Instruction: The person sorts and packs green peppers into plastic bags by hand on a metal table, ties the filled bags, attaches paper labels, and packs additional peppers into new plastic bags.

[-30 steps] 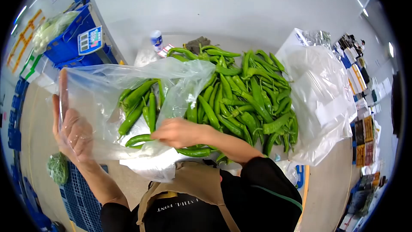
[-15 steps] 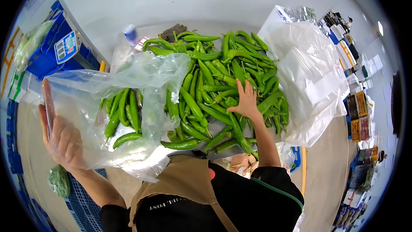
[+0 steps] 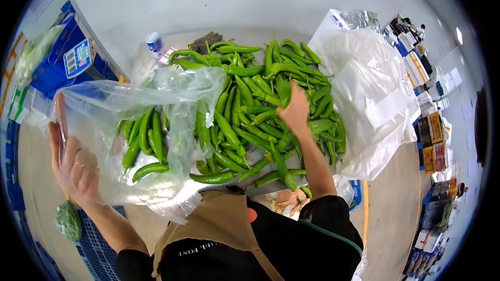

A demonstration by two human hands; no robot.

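Note:
My left hand (image 3: 78, 171) grips one side of a clear plastic bag (image 3: 104, 104) and stretches it out to the left, its fingers showing through the film. Several long green peppers (image 3: 145, 138) are visible through the bag's plastic. On the metal table lies a large heap of green peppers (image 3: 255, 109), and my right hand (image 3: 296, 108) is over its right half. Its fingers are closed around a green pepper (image 3: 283, 89) that sticks up past the thumb, partly hidden by the hand.
White plastic bags (image 3: 364, 78) are piled right of the heap. Behind it are a dark glove (image 3: 204, 41) and a white-and-blue can (image 3: 154, 43). Blue crates (image 3: 65, 57) stand at the left; a wrapped green vegetable (image 3: 68, 221) sits below.
My right hand has gone from spread fingers on the heap to closing around a pepper, moving slightly up and left. My left hand keeps its hold on the bag.

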